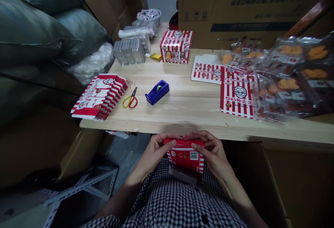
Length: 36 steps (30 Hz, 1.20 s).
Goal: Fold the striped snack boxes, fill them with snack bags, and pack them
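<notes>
A red and white striped carton (184,156) is held between both hands, just off the table's front edge and above my lap. My left hand (161,145) grips its upper left corner, thumb lying on the red face. At the upper right, my right hand (208,146) pinches the carton with its thumb beside the barcode. A clear plastic part (182,175) shows at the carton's lower end. On the table ahead are a blue tape dispenser (157,92) and scissors (130,99) with one yellow and one red handle.
Flat striped cartons (100,96) are stacked at left, with more flat cartons (237,97) at right. Bagged orange toy-like pieces (289,82) lie beside them. Behind stand a formed striped box (176,47), clear plastic trays (129,51), a gold packet (156,57) and a filled tub (149,16).
</notes>
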Tool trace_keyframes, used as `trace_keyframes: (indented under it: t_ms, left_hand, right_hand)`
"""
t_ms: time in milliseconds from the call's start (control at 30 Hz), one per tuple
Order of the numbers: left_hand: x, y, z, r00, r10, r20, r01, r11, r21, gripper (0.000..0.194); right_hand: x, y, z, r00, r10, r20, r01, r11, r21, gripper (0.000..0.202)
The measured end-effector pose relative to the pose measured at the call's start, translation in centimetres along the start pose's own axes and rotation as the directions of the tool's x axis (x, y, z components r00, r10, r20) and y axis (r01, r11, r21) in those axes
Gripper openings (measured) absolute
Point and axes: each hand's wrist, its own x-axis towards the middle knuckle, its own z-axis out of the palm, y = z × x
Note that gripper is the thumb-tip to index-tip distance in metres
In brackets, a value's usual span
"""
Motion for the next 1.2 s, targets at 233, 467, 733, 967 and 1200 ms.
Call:
trace_keyframes:
  t_ms: [233, 467, 733, 967, 1200]
  left_hand:
    - [-0.4, 0.5, -0.1, 0.995, 0.047, 0.085, -0.057, 0.991, 0.118, 0.028]
    - [-0.2, 0.2, 0.1, 0.998, 0.047, 0.048, -0.054, 0.985, 0.163, 0.032]
    - [-1.3, 0.5, 0.6, 1.000, -0.013, -0.012, 0.013, 1.000, 0.022, 0.030]
    - [0.0, -0.2, 0.7, 0.997, 0.019, -0.073, -0.016, 0.999, 0.037, 0.033]
    - [3.2, 1.5, -0.6, 0.979, 0.201, 0.010, -0.201, 0.967, 0.157, 0.033]
  right_hand:
    - [-0.4, -0.1, -0.4, 1.000, 0.008, 0.000, -0.008, 0.999, -0.031, 0.027]
    - [-0.5, -0.8, -1.0, 0.989, 0.125, 0.081, -0.118, 0.990, -0.083, 0.023]
    - [-0.4, -0.4, -0.7, 0.985, 0.158, 0.064, -0.157, 0.987, -0.020, 0.029]
    - [0.2, 0.2, -0.9, 0.992, 0.128, 0.006, -0.127, 0.990, -0.053, 0.028]
    - [2.0, -1.2, -1.8, 0.998, -0.037, 0.046, 0.051, 0.943, -0.329, 0.030]
